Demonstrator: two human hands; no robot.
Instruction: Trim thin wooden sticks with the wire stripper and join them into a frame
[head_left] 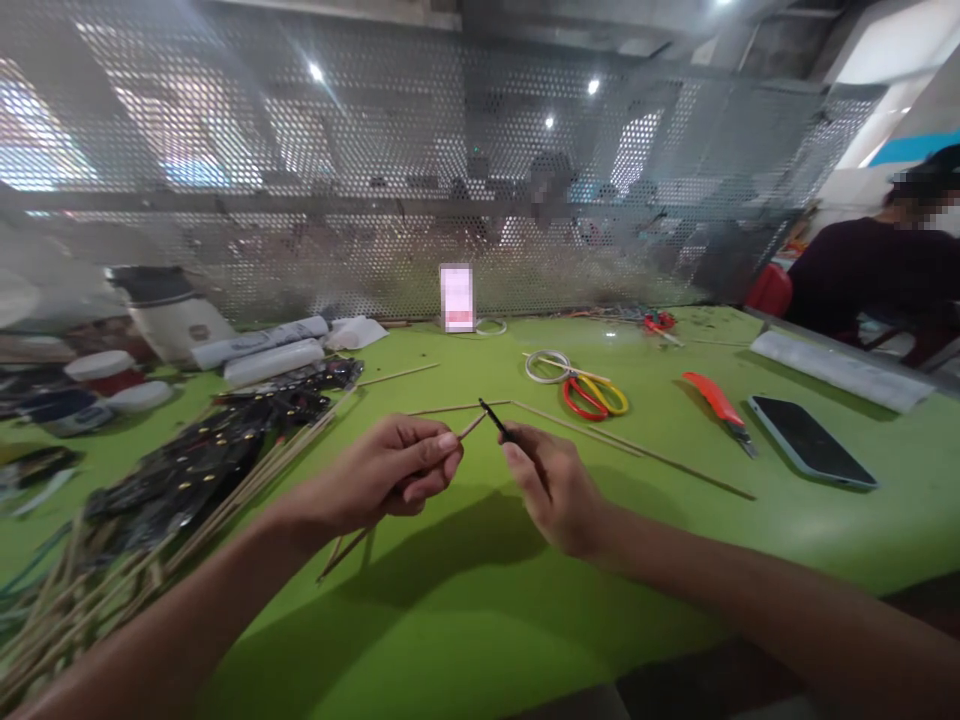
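Note:
In the head view, my left hand (pixel 401 465) is closed round a thin wooden stick (pixel 472 425), whose tip sticks out past the thumb. My right hand (pixel 555 490) pinches a slim black tool (pixel 493 417); its exact kind is hard to make out. The tool's far end is close to the stick's tip, and I cannot tell whether they touch. Past the hands, more thin sticks (pixel 660 462) lie on the green table (pixel 465 640). Other stick ends (pixel 341 555) show below my left hand, partly hidden by it.
Scissors with red and yellow handles (pixel 585 397), an orange cutter knife (pixel 716 400) and a phone (pixel 814 440) lie to the right. A stick bundle (pixel 247 485) and black plastic packets (pixel 187 480) fill the left. Behind stands a perforated screen (pixel 360 220). A person (pixel 877 265) sits far right.

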